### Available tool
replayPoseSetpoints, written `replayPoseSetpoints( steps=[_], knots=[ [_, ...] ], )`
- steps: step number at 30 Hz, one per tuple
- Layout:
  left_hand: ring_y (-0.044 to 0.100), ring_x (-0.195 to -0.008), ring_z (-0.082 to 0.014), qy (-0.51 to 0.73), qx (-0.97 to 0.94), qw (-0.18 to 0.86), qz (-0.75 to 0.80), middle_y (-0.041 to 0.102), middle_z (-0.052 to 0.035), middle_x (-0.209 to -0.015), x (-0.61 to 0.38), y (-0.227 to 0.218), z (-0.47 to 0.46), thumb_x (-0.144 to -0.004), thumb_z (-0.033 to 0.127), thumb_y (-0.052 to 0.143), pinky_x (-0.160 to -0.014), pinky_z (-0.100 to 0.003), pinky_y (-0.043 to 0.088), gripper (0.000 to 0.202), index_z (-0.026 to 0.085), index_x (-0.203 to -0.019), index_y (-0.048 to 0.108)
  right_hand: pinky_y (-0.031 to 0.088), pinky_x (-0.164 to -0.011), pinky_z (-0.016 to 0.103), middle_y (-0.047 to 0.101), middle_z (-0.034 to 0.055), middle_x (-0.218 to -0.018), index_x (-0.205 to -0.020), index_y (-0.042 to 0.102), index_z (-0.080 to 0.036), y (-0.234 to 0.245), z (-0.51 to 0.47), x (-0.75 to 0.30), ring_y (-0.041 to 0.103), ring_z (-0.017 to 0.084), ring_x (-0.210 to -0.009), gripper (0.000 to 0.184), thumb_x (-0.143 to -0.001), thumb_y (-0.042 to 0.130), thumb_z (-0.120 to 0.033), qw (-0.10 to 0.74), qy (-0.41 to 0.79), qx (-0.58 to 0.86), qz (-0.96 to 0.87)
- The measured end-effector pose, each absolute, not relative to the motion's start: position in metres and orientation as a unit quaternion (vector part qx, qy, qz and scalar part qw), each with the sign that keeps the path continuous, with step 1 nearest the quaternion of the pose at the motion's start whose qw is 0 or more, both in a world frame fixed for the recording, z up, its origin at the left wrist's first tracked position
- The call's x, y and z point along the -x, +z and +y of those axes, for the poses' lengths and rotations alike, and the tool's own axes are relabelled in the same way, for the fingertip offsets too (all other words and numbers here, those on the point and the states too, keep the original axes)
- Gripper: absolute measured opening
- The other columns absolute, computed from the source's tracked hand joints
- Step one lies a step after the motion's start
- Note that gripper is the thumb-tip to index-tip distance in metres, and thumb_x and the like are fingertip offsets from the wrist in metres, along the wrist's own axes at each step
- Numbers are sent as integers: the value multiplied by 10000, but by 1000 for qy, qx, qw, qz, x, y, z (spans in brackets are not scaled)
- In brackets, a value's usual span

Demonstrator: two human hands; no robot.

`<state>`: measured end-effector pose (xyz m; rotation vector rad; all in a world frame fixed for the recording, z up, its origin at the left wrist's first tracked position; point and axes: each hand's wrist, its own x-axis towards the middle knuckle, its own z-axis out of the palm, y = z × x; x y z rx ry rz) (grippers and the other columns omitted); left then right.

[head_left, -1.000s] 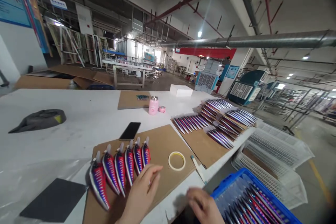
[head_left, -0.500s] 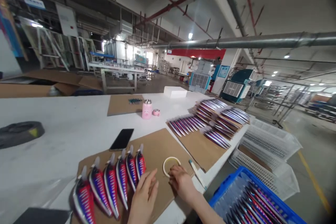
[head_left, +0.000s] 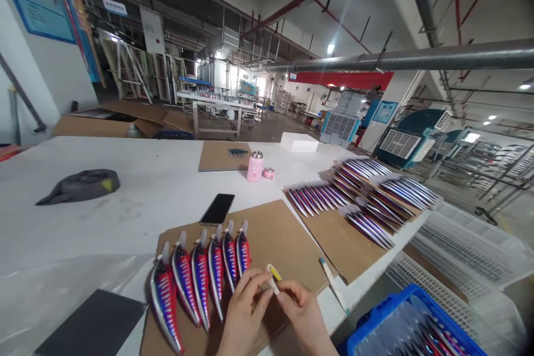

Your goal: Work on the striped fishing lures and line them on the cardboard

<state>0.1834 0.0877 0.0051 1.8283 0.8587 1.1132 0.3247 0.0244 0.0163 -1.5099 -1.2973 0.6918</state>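
Both my hands meet over the cardboard sheet (head_left: 271, 228) in front of me. My left hand (head_left: 248, 308) and my right hand (head_left: 303, 311) are closed, fingertips pinching a narrow cream roll of tape (head_left: 274, 273) with a yellow inner side. The roll is tilted up on edge, and fingers hide its lower part. Just left of my left hand lies a row of several red, purple and silver fishing lures (head_left: 216, 270) with clear lips. A white strip-like tool with a teal tip (head_left: 334, 285) rests at the cardboard's right edge.
Many finished-looking lures (head_left: 319, 198) lie on stacked cardboard at right. A blue crate (head_left: 375, 317) of lures and white plastic baskets (head_left: 442, 272) stand beside the table. A phone (head_left: 217, 208), a pink bottle (head_left: 255, 167), its cap (head_left: 268, 173) and a black sheet (head_left: 92, 322) are on the table.
The roll of tape was lying flat under my right hand; now it is lifted on edge. My left hand has moved over to it and closed. The view has turned left.
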Motion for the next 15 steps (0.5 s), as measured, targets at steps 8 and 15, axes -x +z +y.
replayPoseSetpoints(
  steps=[8, 15],
  knots=[
    [605, -774, -178, 468, -714, 396, 338, 607, -16, -798, -181, 18, 84, -865, 344, 512, -703, -277, 498, 213, 221, -710, 590, 497, -695, 204, 728, 3, -857, -898, 670, -238, 26, 30, -324, 671, 158, -763, 221, -807, 493, -140, 407, 146, 664, -610],
    [643, -858, -195, 485, -706, 363, 366, 649, -55, -974, -176, 14, 93, -878, 353, 481, -733, -305, 543, 234, 227, -1016, 622, 448, -638, 214, 717, 5, -703, -745, 677, -231, 38, 43, -333, 660, 160, -659, 218, -780, 512, -92, 322, 49, 709, -625]
  ],
)
